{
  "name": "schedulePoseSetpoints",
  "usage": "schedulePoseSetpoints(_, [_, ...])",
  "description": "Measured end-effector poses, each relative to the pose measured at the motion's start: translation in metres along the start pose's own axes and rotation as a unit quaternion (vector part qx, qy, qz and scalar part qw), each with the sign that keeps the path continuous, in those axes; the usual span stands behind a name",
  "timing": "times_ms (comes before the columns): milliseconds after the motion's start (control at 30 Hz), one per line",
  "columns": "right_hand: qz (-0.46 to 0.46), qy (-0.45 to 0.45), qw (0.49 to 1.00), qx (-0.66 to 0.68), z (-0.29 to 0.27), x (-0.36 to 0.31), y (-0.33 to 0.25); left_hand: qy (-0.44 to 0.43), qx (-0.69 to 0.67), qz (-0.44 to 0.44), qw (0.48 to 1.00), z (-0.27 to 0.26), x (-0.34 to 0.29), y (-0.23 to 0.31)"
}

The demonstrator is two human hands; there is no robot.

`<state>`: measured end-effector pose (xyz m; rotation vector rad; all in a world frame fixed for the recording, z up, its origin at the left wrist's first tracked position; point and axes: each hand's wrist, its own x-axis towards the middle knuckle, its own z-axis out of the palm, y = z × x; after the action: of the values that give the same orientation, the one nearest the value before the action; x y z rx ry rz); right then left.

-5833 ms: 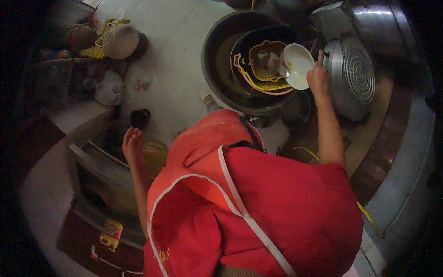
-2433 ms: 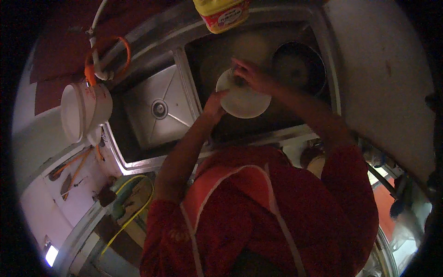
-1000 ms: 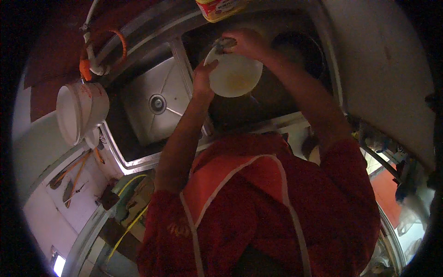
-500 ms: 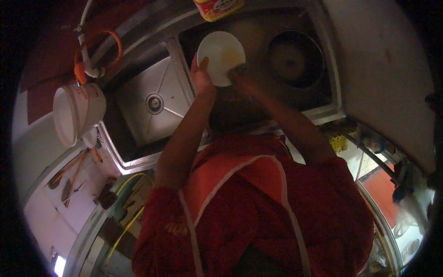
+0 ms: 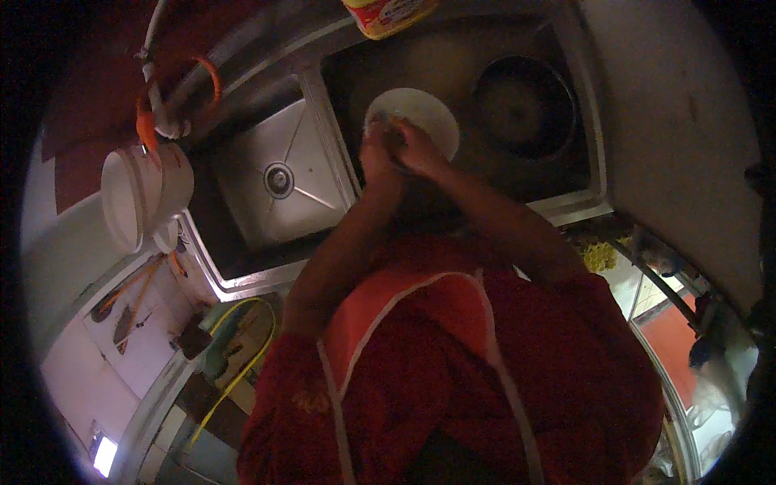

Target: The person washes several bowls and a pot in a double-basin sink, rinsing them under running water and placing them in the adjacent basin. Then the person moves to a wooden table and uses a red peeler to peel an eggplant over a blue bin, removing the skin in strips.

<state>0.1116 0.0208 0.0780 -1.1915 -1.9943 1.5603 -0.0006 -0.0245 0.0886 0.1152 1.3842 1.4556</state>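
A white bowl (image 5: 428, 113) is tilted over the right-hand sink basin (image 5: 347, 69). My left hand (image 5: 381, 153) is closed on the bowl's near left rim, its fingers partly blurred. Right against it, my right hand (image 5: 418, 151) is closed over the near part of the bowl. Whatever my right hand holds is hidden by the fingers. A dark round pan (image 5: 525, 109) lies in the same basin, to the right of the bowl.
The left basin (image 5: 311, 178) has a round drain (image 5: 279, 180). A white bucket (image 5: 166, 190) hangs at the left, below a white pipe (image 5: 153, 89) with an orange hose loop (image 5: 217, 81). A red and yellow container (image 5: 392, 16) stands at the back edge.
The bowl has moved nearer and to the right and is tilted differently. My right hand has come across the bowl to meet my left hand at the near left rim.
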Motion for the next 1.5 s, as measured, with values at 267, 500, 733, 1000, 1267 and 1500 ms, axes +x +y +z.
schedulePoseSetpoints(267, [-0.011,0.073,0.995,-0.071,-0.017,0.007,-0.022,0.031,-0.078,-0.089,0.993,0.001,-0.014,0.004])
schedulePoseSetpoints(500, [0.031,-0.118,0.979,-0.165,-0.017,-0.011,0.002,0.009,-0.005,-0.027,1.0,-0.001,-0.019,0.019])
schedulePoseSetpoints(733, [-0.06,0.032,0.998,-0.003,0.01,0.0,0.012,0.08,0.166,-0.025,0.983,0.015,-0.021,0.017])
schedulePoseSetpoints(1000, [0.068,0.038,0.996,-0.046,-0.034,0.008,0.085,0.081,0.164,0.014,0.983,-0.01,-0.012,0.028])
schedulePoseSetpoints(1267, [0.115,0.013,0.993,-0.014,-0.054,-0.007,0.081,-0.183,0.176,0.059,0.965,-0.051,-0.012,-0.013])
schedulePoseSetpoints(1500, [-0.098,0.078,0.977,-0.173,-0.045,-0.061,-0.024,-0.28,0.557,0.107,0.774,-0.036,-0.008,-0.016])
